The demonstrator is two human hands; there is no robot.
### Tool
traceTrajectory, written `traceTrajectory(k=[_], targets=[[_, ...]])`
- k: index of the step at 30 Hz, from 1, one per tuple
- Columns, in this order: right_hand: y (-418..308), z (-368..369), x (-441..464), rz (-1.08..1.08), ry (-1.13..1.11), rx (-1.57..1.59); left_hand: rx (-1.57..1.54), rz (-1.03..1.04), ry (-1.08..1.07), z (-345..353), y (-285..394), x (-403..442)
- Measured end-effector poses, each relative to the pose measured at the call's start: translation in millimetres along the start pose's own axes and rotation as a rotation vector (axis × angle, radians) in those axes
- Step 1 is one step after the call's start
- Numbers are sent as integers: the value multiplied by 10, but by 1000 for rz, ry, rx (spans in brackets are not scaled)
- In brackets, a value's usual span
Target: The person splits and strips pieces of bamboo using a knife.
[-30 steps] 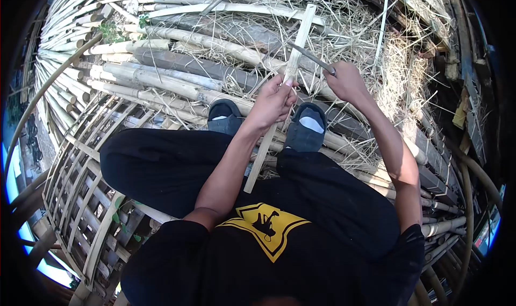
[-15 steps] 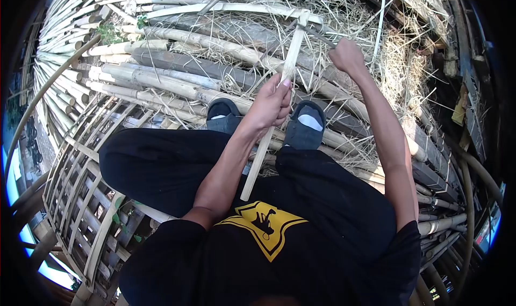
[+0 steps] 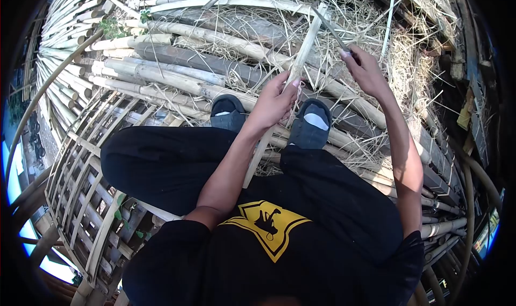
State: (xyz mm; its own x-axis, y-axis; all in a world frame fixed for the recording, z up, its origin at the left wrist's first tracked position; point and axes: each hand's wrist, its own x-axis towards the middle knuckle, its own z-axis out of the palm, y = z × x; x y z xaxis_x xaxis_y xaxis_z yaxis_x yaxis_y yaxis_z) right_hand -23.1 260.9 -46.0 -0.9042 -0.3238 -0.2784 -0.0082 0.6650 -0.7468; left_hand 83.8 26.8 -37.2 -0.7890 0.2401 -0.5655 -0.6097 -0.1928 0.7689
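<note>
My left hand point(image 3: 275, 101) is closed around the middle of a pale, flat bamboo strip point(image 3: 306, 45), which slants from near my lap up to the right. In my right hand point(image 3: 365, 69), closed on its handle, is a knife point(image 3: 332, 31) with a long, narrow dark blade. The blade's tip is close to the far end of the strip; whether they touch I cannot tell. My fingers hide most of the handle.
Bamboo poles point(image 3: 188, 85) lie across the ground, with shavings point(image 3: 344, 16) scattered over them. A woven bamboo lattice point(image 3: 80, 198) is at the left. My sandalled feet point(image 3: 310, 128) rest below the strip. Curved poles point(image 3: 478, 171) stand at the right.
The knife first moved up to the strip's far end, then my right hand came back down and to the right. The strip's far end has shifted slightly right, still in my left hand.
</note>
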Motion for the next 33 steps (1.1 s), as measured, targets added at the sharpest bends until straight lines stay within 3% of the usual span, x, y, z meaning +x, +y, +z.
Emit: traceTrajectory(k=[2,5,7,10,32,33], targets=[[-207,164,-97,-214,-50,-95,57,12,52,-11,-8,-4],[-325,323,-204,-275,-152,-180,288,183,180,-47,-127,73],[-381,382,-240,-325,-211,-256,587,474,325,-83,-198,121],[-383,424,-240,-267,-248,-284,660,327,385,-22,-122,32],[-76,344,144,-625,101,-600,720,348,342,35,41,63],[-80,304,191,-443,99,-638,721,349,342,2,30,31]])
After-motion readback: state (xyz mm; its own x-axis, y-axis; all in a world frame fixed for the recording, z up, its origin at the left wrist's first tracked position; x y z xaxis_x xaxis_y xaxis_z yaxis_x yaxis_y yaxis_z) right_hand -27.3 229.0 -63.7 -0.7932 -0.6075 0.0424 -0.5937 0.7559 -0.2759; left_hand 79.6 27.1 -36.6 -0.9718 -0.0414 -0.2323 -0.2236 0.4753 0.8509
